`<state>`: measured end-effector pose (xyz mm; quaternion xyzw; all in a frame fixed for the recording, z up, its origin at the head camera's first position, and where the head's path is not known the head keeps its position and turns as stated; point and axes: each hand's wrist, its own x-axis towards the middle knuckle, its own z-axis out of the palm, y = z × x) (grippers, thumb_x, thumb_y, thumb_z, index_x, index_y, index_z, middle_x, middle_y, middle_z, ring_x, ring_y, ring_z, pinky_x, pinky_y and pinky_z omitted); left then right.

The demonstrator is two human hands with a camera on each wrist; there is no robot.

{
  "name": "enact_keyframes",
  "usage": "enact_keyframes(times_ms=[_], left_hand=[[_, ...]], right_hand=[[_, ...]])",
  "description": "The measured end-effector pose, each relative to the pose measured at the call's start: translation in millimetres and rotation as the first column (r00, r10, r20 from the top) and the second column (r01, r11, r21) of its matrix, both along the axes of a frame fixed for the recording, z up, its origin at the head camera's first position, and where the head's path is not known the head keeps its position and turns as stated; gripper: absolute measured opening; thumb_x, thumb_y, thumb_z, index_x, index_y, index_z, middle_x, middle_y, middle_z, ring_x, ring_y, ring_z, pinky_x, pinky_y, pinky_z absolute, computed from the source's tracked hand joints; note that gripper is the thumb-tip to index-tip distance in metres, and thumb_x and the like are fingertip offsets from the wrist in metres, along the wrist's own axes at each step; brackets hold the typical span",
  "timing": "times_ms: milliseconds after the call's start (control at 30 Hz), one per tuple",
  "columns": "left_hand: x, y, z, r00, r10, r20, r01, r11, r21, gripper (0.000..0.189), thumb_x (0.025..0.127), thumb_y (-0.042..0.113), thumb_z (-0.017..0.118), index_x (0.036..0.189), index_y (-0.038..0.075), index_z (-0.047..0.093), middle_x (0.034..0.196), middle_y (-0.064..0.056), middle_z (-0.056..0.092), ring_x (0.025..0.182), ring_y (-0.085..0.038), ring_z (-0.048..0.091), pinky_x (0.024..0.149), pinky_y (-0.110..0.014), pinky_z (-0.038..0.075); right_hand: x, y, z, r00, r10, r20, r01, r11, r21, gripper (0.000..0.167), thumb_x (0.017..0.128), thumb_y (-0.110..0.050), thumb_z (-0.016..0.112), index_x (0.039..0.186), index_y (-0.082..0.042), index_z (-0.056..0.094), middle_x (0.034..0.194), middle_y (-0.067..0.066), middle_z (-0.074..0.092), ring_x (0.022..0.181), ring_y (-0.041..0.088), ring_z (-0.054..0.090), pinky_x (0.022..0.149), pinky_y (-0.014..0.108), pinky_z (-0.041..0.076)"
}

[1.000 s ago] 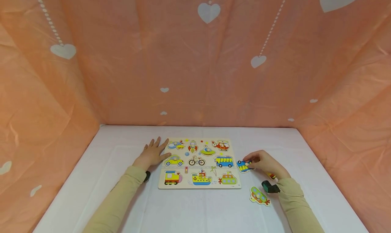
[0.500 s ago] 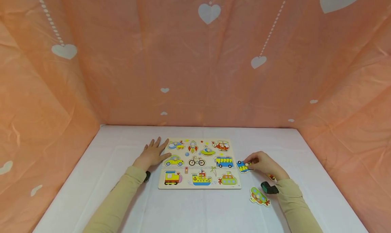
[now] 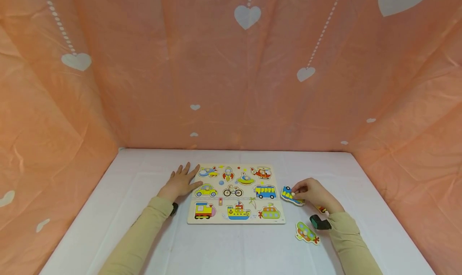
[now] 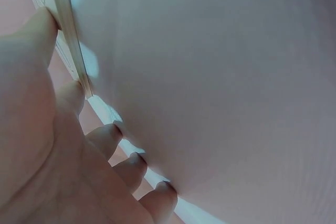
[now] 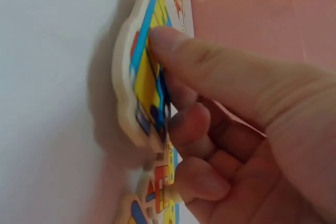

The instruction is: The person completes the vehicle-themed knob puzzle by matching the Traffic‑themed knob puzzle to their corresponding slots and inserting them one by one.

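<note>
So the white bench (image 3: 231, 251) is the big thing here, with the puzzle board (image 3: 220, 217) lying flat around its middle. Left hand (image 3: 179, 184) is spread at the board's left edge, thumb and index on the wood, gripping nothing. Decent brace imo, just go light so the board doesn't skate. Right hand (image 3: 313, 193) has the bus piece (image 5: 143, 82) pinched just beside the board's right edge. I'd hold that pinch snug and level the piece out before any sideways travel, since the low edge could probably scrape the bench or bump the board.

Looks-wise, the bus is a pale wood cutout, painted yellow with blue trim and a few red bits. It's tilted, wheels away from the person, so upside down next to the printed bus (image 3: 265, 192) on the board. Can't tell if its edge touches the bench. A green submarine piece (image 3: 306, 232) lies near the right wrist, and a red-and-yellow piece (image 3: 321, 209) is mostly hidden behind that hand. Tiniest bit: the bus's pale knob (image 3: 293, 194), partly covered by fingertips.
</note>
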<state>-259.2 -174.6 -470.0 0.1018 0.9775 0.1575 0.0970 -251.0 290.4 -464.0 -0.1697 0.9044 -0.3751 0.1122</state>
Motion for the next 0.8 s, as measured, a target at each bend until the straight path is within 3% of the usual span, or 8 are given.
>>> enact_keyframes(times_ms=[233, 533, 800], left_hand=[[1.0, 0.2, -0.5, 1.000, -0.001, -0.005, 0.001, 1.000, 0.002, 0.074, 0.096, 0.050, 0.051, 0.153, 0.013, 0.023, 0.155, -0.027, 0.009, 0.138, -0.051, 0.006, 0.108, -0.066, 0.008], [1.5, 0.4, -0.3, 1.000, -0.001, -0.004, 0.001, 1.000, -0.007, 0.073, 0.096, 0.049, 0.050, 0.153, 0.013, 0.022, 0.155, -0.027, 0.009, 0.139, -0.051, 0.005, 0.108, -0.065, 0.008], [0.7, 0.1, -1.5, 1.000, -0.004, -0.008, 0.004, 1.000, -0.012, 0.073, 0.096, 0.049, 0.050, 0.153, 0.013, 0.022, 0.155, -0.027, 0.009, 0.139, -0.051, 0.006, 0.108, -0.065, 0.008]], right_hand=[[3.8, -2.9, -2.8, 0.999, -0.042, 0.014, 0.042, 0.999, -0.009, 0.017, 0.075, -0.018, 0.083, 0.081, -0.006, 0.071, 0.075, -0.001, 0.063, 0.066, 0.015, 0.052, 0.055, 0.023, 0.042], [8.8, -5.2, -7.9, 0.999, -0.047, 0.011, 0.048, 0.998, -0.032, 0.020, 0.075, -0.017, 0.083, 0.080, -0.005, 0.067, 0.072, 0.000, 0.059, 0.063, 0.014, 0.049, 0.054, 0.023, 0.040], [7.1, 5.7, -5.9, 0.993, 0.105, 0.043, -0.101, 0.991, -0.093, 0.023, 0.079, -0.008, 0.078, 0.098, 0.001, 0.068, 0.076, 0.003, 0.060, 0.067, 0.013, 0.053, 0.061, 0.021, 0.045]])
